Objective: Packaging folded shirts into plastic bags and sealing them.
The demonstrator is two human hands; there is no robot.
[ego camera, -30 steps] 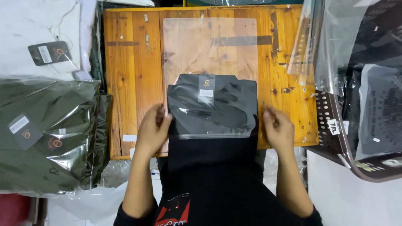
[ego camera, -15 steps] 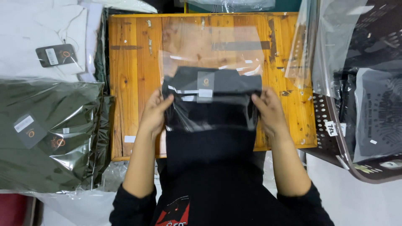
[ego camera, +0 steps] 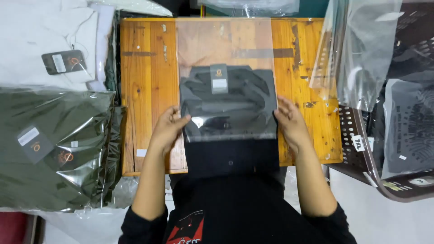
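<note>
- A clear plastic bag [ego camera: 226,54] is laid flat along the middle of the wooden tabletop [ego camera: 144,81], its closed end reaching the far edge and its open mouth lying toward the near edge.
- A folded black garment [ego camera: 228,97] is seen partly inside the bag, with a small dark label [ego camera: 219,77] on its upper part; the lower part of the garment [ego camera: 230,156] is left outside the mouth and runs over the near edge.
- The bag's mouth is pinched at its left corner by the left hand [ego camera: 169,126], fingers curled closed on the film and garment edge, so that the opening appears to be held taut.
- The right side of the bag and garment is touched by the right hand [ego camera: 289,122], its fingers laid flat against the edge; whether the film is actually gripped cannot be told.
- Both hands are set at opposite sides of the mouth, seemingly so that the garment is kept square within the bag.
- Bagged olive-green garments [ego camera: 54,149] are stacked beyond the left edge of the tabletop, with folded white garments [ego camera: 40,40] and a dark hang tag [ego camera: 64,61] past the far left corner.
- Loose clear bags [ego camera: 357,49] hang over the right edge, and a brown perforated basket [ego camera: 361,158] holding bagged dark garments [ego camera: 407,122] is set beside it.
</note>
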